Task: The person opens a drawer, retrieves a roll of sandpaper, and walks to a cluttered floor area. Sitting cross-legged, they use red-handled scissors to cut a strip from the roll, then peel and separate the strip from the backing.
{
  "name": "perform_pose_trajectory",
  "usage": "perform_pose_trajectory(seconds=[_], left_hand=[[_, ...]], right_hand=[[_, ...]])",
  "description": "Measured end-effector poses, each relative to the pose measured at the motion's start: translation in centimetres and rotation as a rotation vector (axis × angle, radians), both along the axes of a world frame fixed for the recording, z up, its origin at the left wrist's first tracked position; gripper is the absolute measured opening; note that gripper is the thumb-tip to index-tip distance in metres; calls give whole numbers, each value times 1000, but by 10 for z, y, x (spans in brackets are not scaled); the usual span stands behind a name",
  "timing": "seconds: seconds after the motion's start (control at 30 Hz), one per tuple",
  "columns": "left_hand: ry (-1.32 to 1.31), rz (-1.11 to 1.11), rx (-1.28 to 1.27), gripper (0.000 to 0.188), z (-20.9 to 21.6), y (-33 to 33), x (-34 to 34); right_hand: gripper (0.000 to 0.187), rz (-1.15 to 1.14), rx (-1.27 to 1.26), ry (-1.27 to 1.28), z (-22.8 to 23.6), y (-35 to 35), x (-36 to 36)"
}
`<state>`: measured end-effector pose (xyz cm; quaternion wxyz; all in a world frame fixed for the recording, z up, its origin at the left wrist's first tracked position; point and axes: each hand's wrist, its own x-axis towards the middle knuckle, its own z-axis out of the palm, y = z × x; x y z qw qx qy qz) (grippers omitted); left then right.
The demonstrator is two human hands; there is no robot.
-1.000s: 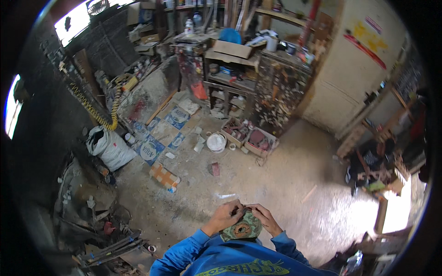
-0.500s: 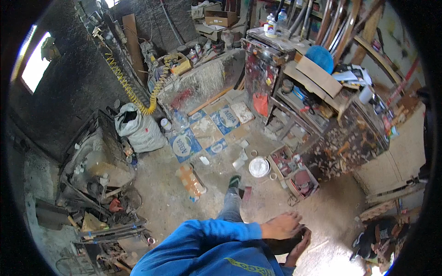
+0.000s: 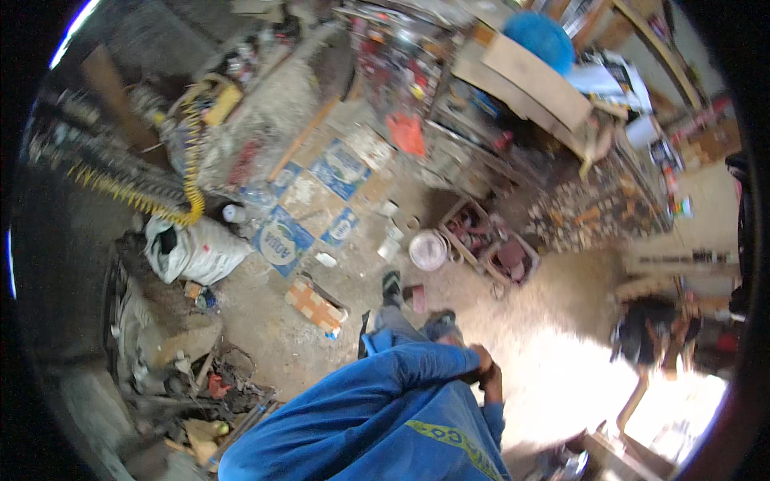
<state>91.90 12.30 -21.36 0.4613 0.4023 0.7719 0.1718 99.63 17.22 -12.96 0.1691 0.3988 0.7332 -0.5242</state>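
My left hand [image 3: 481, 360] and my right hand [image 3: 492, 386] are together in front of my body, at the right side of my blue sweatshirt [image 3: 377, 401]. The left forearm crosses over from the left, and the right hand lies just below the left one. Motion smears both hands and their fingers are mostly hidden, so I cannot make out whether anything is between them. Past the hands, my sandalled foot [image 3: 391, 289] rests on the concrete floor, beside a small reddish block [image 3: 415, 298].
Ahead are a white round tub [image 3: 429, 250], crates of reddish pieces [image 3: 512, 260], flattened cardboard [image 3: 309, 200] and a taped brown piece [image 3: 317, 306]. A white sack [image 3: 196, 250] and yellow coiled hose [image 3: 192, 204] are left. A blurred dark-clothed figure [image 3: 642, 329] is right.
The view has swung, so the room's things sit further left, and the right side shows more bright floor. My hands have come closer together and nearer my body.
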Motion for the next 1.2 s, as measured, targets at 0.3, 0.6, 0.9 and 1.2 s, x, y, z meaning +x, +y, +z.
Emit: perform_pose_trajectory(seconds=[0.3, 0.6, 0.9, 1.2], left_hand=[[-260, -374, 239, 62, 46, -88, -132], [-442, -185, 648, 66, 76, -79, -168], [-455, -104, 509, 54, 184, -7, -160], [134, -231, 537, 17, 161, -25, -133]], right_hand=[[19, 562, 259, 59, 37, 7, -36], [66, -110, 113, 77, 68, -23, 13], [49, -766, 286, 567, 102, -24, -8], [25, -360, 304, 281, 121, -12, -42]])
